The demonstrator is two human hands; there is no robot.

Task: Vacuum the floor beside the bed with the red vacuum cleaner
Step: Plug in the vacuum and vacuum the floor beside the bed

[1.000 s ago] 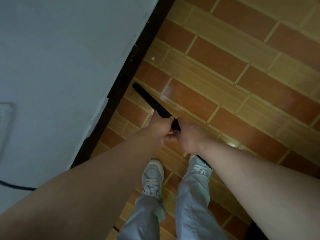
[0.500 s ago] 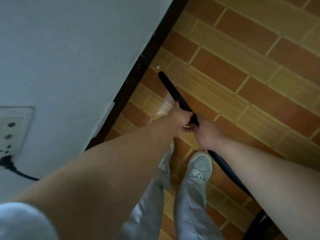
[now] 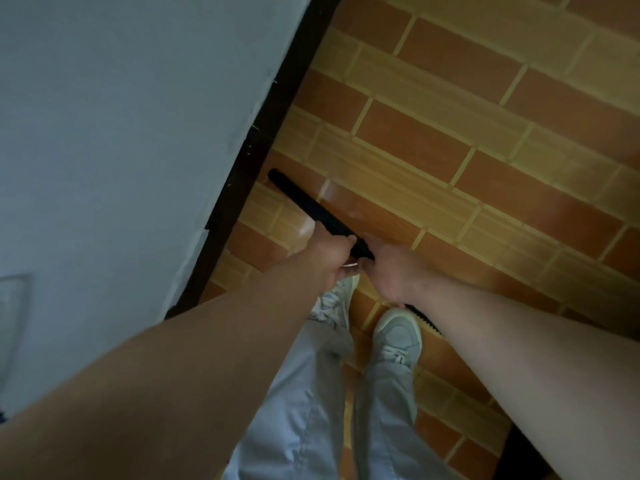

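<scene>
A black vacuum nozzle tube (image 3: 304,207) slants over the brown tiled floor (image 3: 433,140), its tip close to the dark skirting at the foot of the wall. My left hand (image 3: 332,252) grips the tube from the left. My right hand (image 3: 394,271) grips it just behind, touching the left hand. A short stretch of ribbed black hose (image 3: 424,318) shows under my right wrist. The red vacuum body and the bed are out of view.
A pale wall (image 3: 121,133) fills the left side, edged by dark skirting (image 3: 256,161). A wall socket plate (image 3: 14,323) shows blurred at the far left. My grey shoes (image 3: 398,336) and light trousers stand below the hands. Something dark (image 3: 519,455) sits at the bottom right.
The nozzle tip swung left toward the skirting and now lies flatter. Both hands stayed on the tube. The view shifted, so less of the socket and hose shows.
</scene>
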